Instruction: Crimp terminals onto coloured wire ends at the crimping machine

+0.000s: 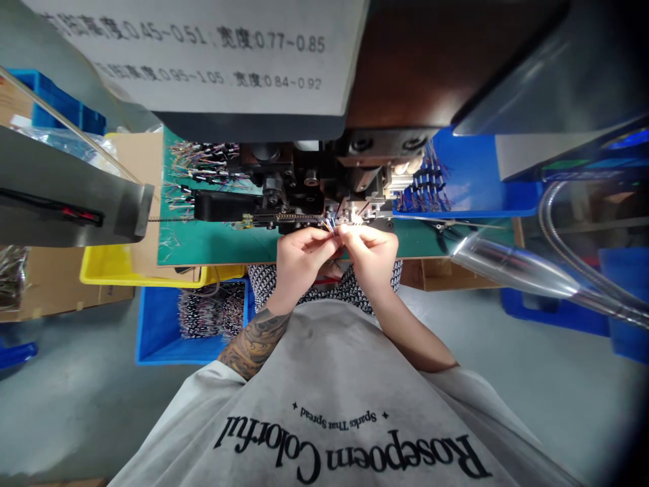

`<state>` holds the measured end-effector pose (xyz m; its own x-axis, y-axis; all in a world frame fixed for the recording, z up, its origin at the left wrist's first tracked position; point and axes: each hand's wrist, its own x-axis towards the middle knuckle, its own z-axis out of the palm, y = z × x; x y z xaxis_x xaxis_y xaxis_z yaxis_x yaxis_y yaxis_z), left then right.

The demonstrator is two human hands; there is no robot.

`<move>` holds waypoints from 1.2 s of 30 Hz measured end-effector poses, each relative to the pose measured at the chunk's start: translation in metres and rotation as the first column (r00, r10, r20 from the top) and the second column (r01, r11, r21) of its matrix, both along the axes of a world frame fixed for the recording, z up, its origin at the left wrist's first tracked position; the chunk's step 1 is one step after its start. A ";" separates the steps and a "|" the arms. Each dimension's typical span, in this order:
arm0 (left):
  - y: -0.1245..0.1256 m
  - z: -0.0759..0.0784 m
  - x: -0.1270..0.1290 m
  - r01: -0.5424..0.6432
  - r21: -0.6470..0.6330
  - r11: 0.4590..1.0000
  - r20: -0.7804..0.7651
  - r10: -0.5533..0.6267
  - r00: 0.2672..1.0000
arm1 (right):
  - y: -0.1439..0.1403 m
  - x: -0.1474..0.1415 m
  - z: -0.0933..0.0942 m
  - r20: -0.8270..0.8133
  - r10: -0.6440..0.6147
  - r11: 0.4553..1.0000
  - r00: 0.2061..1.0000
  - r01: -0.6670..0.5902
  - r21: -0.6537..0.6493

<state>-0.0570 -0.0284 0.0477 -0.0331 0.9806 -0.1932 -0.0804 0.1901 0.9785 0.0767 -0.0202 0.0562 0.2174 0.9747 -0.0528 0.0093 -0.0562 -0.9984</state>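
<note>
A: Where are the two hands?

B: Both at the near edge of the green worktop, close together. The left hand and right hand pinch one small bunch of thin coloured wires, fingers closed on it, right in front of the black machine.

A: What else?

B: A yellow bin at the left corner, two blue bins, each holding wire pieces.

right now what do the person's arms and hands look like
Both hands are bare, no gloves or rings that show. The left hand leads to a forearm covered in a dark patterned tattoo. The right hand has a plain bare forearm. Short loose sleeves of a grey T-shirt with black lettering end above the elbows.
</note>
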 end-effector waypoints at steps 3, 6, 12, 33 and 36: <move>-0.001 0.004 0.001 0.027 0.000 1.000 -0.022 -0.027 0.999 | -0.002 0.000 0.000 0.019 0.005 1.000 1.000 -0.005 0.009; -0.001 0.007 0.002 0.027 -0.001 1.000 -0.015 -0.027 1.000 | -0.001 0.000 0.000 0.022 -0.036 0.999 0.999 0.035 0.028; 0.000 0.005 0.004 -0.010 0.039 0.999 -0.013 0.010 1.000 | 0.003 0.000 0.000 -0.012 -0.055 0.998 0.998 0.055 0.018; -0.001 0.003 0.003 -0.006 0.037 0.999 -0.005 0.006 1.000 | 0.003 0.001 -0.002 -0.012 -0.038 0.999 0.999 0.038 0.003; 0.000 0.001 0.003 -0.018 0.026 0.999 0.005 0.018 1.000 | 0.004 0.000 -0.001 -0.032 -0.041 0.999 0.999 0.040 -0.009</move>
<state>-0.0545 -0.0288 0.0487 -0.0503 0.9845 -0.1679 -0.0880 0.1631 0.9827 0.0768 -0.0158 0.0553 0.2546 0.9646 -0.0686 -0.0253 -0.0643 -0.9976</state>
